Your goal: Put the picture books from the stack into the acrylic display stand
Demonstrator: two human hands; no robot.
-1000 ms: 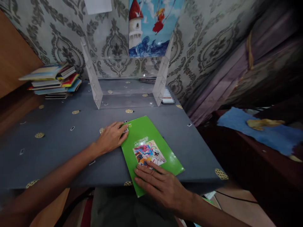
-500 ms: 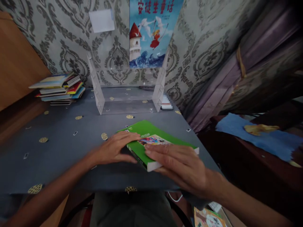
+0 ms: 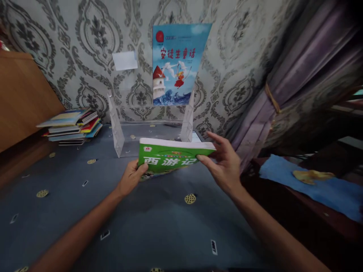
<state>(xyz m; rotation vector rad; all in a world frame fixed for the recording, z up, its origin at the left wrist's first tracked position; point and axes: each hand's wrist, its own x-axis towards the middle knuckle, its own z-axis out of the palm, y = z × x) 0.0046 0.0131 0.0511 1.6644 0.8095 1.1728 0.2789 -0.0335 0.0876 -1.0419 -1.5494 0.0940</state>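
Observation:
A green paperback book (image 3: 170, 161) with large white characters on its cover is held up above the table, its white page edge uppermost. At its left end my left hand (image 3: 132, 174) grips it, thumb on the cover. My right hand (image 3: 222, 162) has the right end between thumb and fingers, with the index finger raised. Behind the book stands a clear acrylic rack (image 3: 115, 126), partly hidden by it. On the rack's upper part rests a blue picture book (image 3: 180, 71) with a tower and waves on its cover.
A stack of books (image 3: 72, 126) lies at the back left beside a wooden panel (image 3: 25, 87). A dark patterned cloth (image 3: 85, 204) covers the table. Past its right side hang a purple curtain (image 3: 255, 109) and a blue cloth (image 3: 309, 185).
The green book has been lifted off the table and tilted up, its cover now facing me. Both hands have moved to its ends. My view has tipped upward.

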